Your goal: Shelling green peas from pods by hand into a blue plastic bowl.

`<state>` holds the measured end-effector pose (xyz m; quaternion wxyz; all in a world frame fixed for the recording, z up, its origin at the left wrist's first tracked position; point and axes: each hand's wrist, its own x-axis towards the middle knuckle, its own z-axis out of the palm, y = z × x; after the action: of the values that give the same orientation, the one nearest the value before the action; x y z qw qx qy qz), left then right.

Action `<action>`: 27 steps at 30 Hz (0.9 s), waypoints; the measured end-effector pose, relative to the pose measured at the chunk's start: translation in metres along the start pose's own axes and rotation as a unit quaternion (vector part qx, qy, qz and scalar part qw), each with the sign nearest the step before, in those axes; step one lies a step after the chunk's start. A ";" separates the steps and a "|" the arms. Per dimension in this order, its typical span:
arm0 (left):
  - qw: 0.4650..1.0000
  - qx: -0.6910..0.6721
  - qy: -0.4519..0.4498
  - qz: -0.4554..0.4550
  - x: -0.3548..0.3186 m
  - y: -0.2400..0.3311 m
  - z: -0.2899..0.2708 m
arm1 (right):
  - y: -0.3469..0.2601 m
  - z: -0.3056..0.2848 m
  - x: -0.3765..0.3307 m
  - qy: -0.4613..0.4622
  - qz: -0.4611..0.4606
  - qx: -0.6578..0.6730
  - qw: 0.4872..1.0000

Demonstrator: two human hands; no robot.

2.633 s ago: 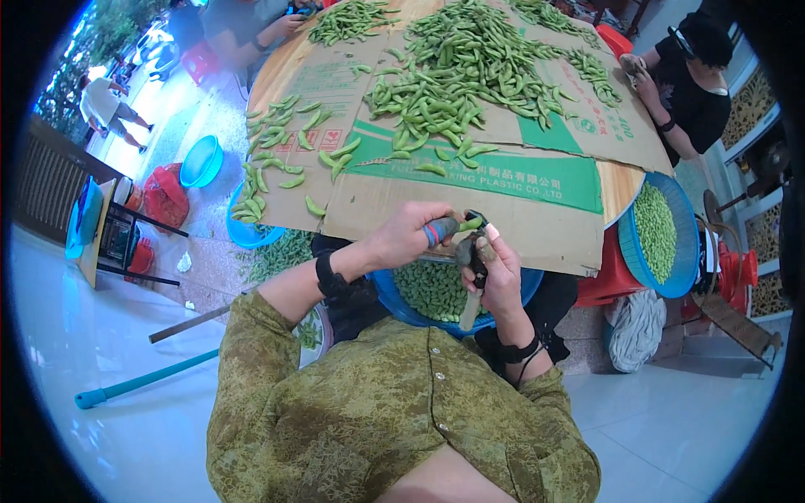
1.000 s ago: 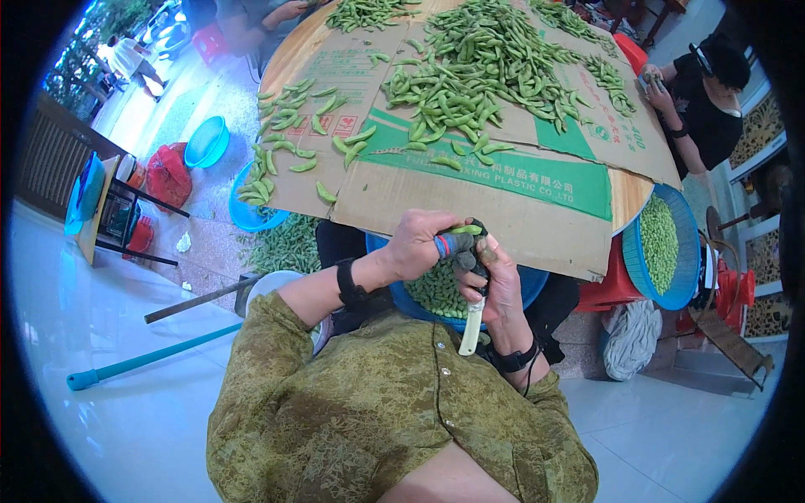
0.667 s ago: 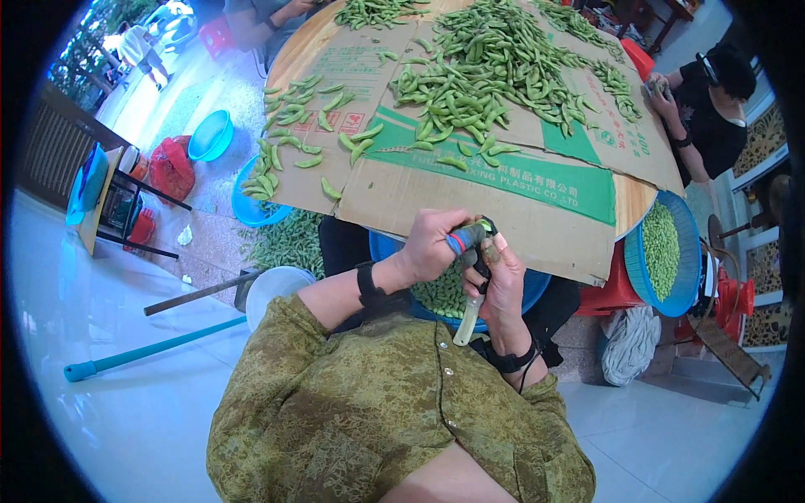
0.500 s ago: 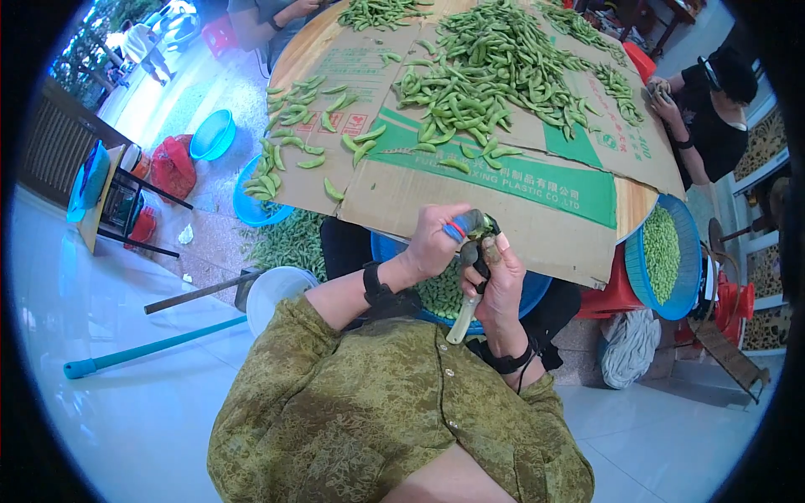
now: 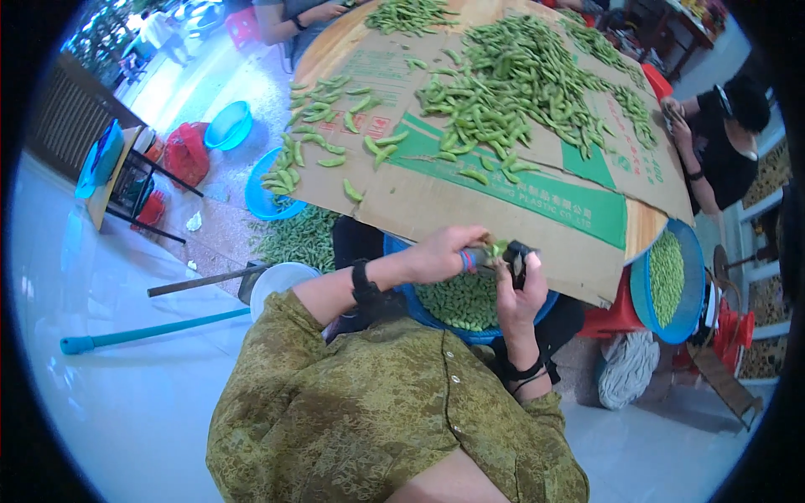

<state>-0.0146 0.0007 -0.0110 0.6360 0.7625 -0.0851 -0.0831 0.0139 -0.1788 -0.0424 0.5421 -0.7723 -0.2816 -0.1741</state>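
My left hand (image 5: 444,254) is closed in a pinch on a green bean pod (image 5: 498,249) just past the near edge of the table. Dark coverings with blue and red bands wrap its fingertips. Against the pod's other side, my right hand (image 5: 521,293) is closed, with dark coverings (image 5: 518,254) at its fingers. The pale-handled tool seen in it earlier is now mostly hidden by the fingers. Below both hands, a blue basket (image 5: 417,306) holds shelled green beans (image 5: 459,300). A large heap of pods (image 5: 520,80) lies on flattened cardboard (image 5: 470,204) over the round wooden table.
Loose pods (image 5: 314,109) lie on the table's left. A blue basket of beans (image 5: 667,277) stands right, near a grey mop head (image 5: 627,371). Pods (image 5: 298,245) cover the floor left, by a white bucket (image 5: 281,281) and blue pole (image 5: 159,334). A co-worker (image 5: 725,138) sits right.
Both hands have moved slightly right. My right hand has turned, so the tool's pale handle no longer shows below it. The view has shifted a little.
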 end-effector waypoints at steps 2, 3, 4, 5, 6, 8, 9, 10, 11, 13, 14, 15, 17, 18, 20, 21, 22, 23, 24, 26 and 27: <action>0.993 0.067 0.036 0.085 -0.001 -0.005 0.005 | 0.002 0.000 0.001 -0.029 -0.021 0.021 0.999; 0.992 0.087 0.047 0.076 -0.004 0.002 0.006 | 0.005 0.001 0.003 -0.052 -0.038 0.028 0.998; 0.992 0.080 0.044 0.087 -0.004 -0.001 0.007 | 0.005 -0.002 0.002 -0.068 0.016 0.065 0.995; 0.992 0.072 0.038 0.099 -0.005 -0.002 0.008 | 0.004 -0.008 0.000 -0.084 0.072 0.099 0.989; 0.990 0.081 0.052 0.100 -0.007 0.000 0.009 | 0.004 -0.012 -0.002 -0.093 0.087 0.096 0.987; 0.994 0.033 0.043 0.090 -0.011 0.004 0.012 | 0.006 -0.016 -0.003 -0.109 0.091 0.104 0.984; 0.993 0.040 0.056 0.091 -0.012 0.002 0.013 | 0.008 -0.018 -0.004 -0.118 0.103 0.114 0.981; 0.993 0.048 0.059 0.093 -0.013 0.000 0.013 | 0.010 -0.018 -0.004 -0.127 0.116 0.123 0.977; 0.992 0.053 0.059 0.095 -0.014 -0.001 0.015 | 0.011 -0.017 -0.004 -0.133 0.109 0.126 0.977; 0.995 -0.008 0.071 0.070 -0.017 -0.002 0.018 | 0.014 -0.015 -0.005 -0.149 0.167 0.174 0.959; 0.995 -0.009 0.080 0.065 -0.018 -0.001 0.018 | 0.019 -0.015 -0.005 -0.166 0.177 0.159 0.957; 0.994 -0.010 0.090 0.061 -0.019 -0.001 0.019 | 0.020 -0.015 -0.006 -0.172 0.173 0.161 0.956; 0.985 0.058 0.113 0.117 -0.016 -0.010 0.031 | 0.018 -0.013 -0.010 -0.149 0.160 0.171 0.961; 0.969 0.125 0.128 0.171 -0.015 -0.013 0.033 | 0.019 -0.012 -0.012 -0.142 0.179 0.190 0.955; 0.975 0.105 0.117 0.159 -0.016 -0.017 0.031 | 0.021 -0.009 -0.013 -0.144 0.131 0.152 0.969; 0.980 0.081 0.100 0.149 -0.017 -0.015 0.029 | 0.019 -0.007 -0.011 -0.140 0.086 0.110 0.980; 0.980 0.083 0.106 0.149 -0.018 -0.014 0.029 | 0.013 -0.009 -0.010 -0.141 0.073 0.098 0.982; 0.985 0.062 0.092 0.130 -0.020 -0.014 0.029 | 0.014 -0.007 -0.011 -0.143 0.071 0.100 0.982; 0.990 0.040 0.077 0.111 -0.022 -0.013 0.030 | 0.014 -0.006 -0.013 -0.133 0.058 0.073 0.987; 0.991 0.042 0.070 0.106 -0.022 -0.007 0.031 | 0.016 -0.005 -0.017 -0.119 0.049 0.043 0.991; 0.992 0.044 0.060 0.103 -0.021 -0.005 0.031 | 0.017 -0.004 -0.017 -0.107 0.051 0.071 0.990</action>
<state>-0.0424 -0.0232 -0.0210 0.6112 0.7803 -0.1284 0.0326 0.0110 -0.1911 -0.0633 0.5709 -0.7591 -0.3101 -0.0422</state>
